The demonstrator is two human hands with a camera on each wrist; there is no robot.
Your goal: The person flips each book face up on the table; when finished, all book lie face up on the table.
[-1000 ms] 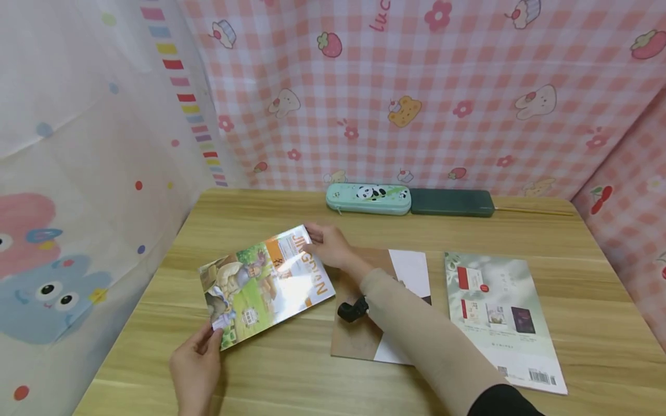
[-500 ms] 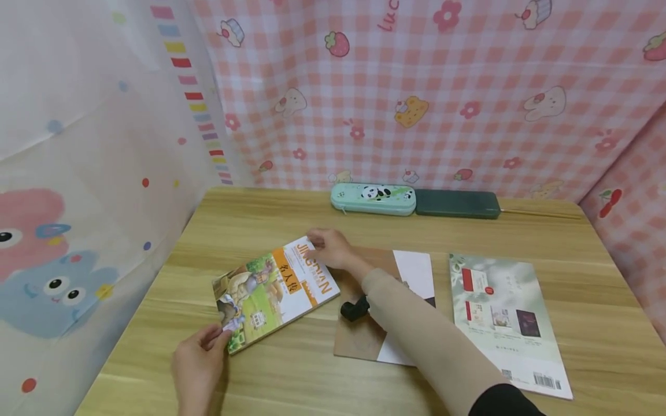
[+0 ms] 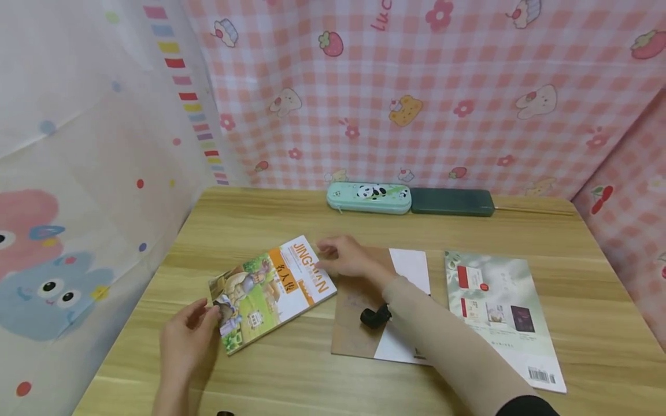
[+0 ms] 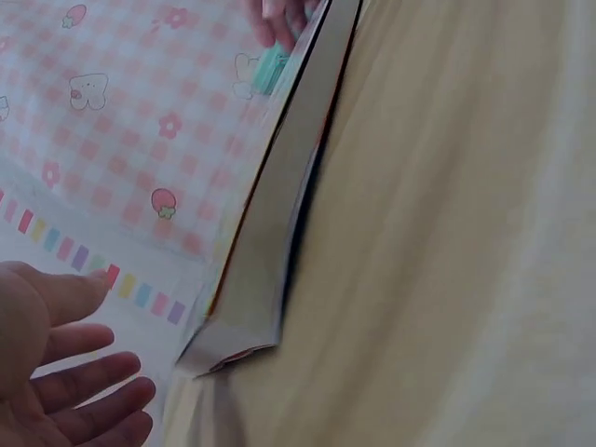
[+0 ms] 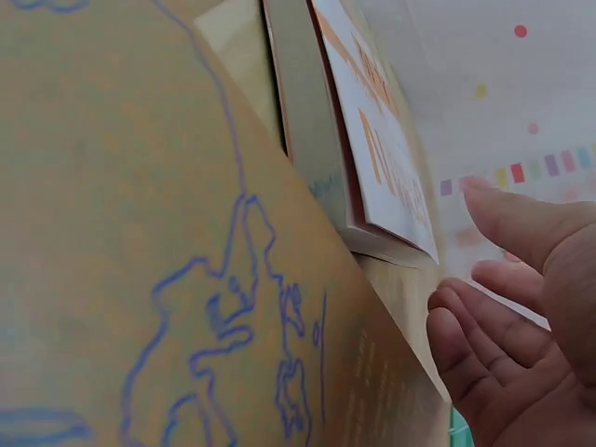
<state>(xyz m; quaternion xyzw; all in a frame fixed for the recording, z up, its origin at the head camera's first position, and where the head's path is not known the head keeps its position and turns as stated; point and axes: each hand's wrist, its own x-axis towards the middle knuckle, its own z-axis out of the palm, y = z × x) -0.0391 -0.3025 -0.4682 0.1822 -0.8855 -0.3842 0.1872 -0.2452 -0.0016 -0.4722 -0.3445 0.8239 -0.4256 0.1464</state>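
A thick paperback with an orange, white and green illustrated cover [image 3: 273, 292] lies slanted on the table, left of centre. Beside its lower left corner is my left hand [image 3: 184, 341], fingers loosely bent. The left wrist view shows a gap between that hand [image 4: 74, 372] and the page block [image 4: 265, 214]. At the far right corner hovers my right hand [image 3: 346, 257], thumb and fingers spread apart. In the right wrist view, this hand [image 5: 521, 317] stands off from the cover's edge, holding nothing. Under the right forearm lies a brown and white book [image 3: 359, 326], partly covered.
A pale green magazine [image 3: 499, 346] lies at the right. Along the back edge stand a mint panda pencil case [image 3: 369, 198] and a dark green case [image 3: 451, 202], with a thin stick [image 3: 533, 210] beside them. Patterned cloth [image 3: 416, 115] hangs behind the wooden table [image 3: 291, 381].
The illustrated paperback was tilted between both hands, then came down flat on the table. Both hands have let go and drawn slightly away from its corners, left and right.
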